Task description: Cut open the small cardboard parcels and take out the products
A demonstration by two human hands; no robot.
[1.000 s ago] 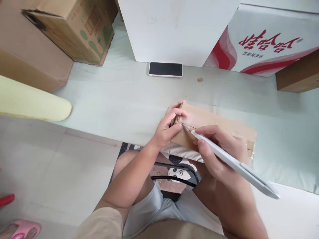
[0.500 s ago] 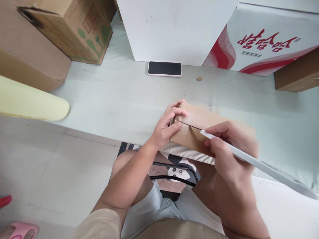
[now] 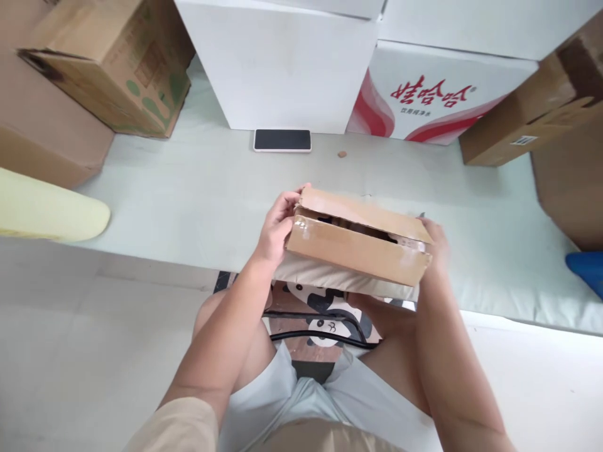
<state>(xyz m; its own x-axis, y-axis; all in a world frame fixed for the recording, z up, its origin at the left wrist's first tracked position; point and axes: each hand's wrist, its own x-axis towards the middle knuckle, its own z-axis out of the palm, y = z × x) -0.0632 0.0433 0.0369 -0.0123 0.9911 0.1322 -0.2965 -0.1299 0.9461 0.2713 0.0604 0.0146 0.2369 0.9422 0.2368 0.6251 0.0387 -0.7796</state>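
A small brown cardboard box (image 3: 348,248) lies at the near edge of the cloth-covered table, its top seam parted into a dark slit. Strips of clear tape cling near both ends of the seam. My left hand (image 3: 277,227) grips the box's left end, thumb on the near side and fingers on the far side. At the right end my right hand (image 3: 437,242) holds the box, slightly blurred, with its fingertips partly hidden. A small grey tip (image 3: 421,215) shows beside those fingers; what it belongs to is hidden.
Behind the box lie a phone (image 3: 282,140) and a brown scrap (image 3: 342,154). White cartons (image 3: 282,69) and a red-and-white carton (image 3: 424,94) line the back. Brown boxes (image 3: 136,75) and a yellow roll (image 3: 51,207) are left; another brown box (image 3: 499,138) and a blue object (image 3: 586,270) are right.
My right hand has gone from the seam, where it held a white-handled cutter, to the box's right end. The seam now gapes. My left hand stays at the left end.
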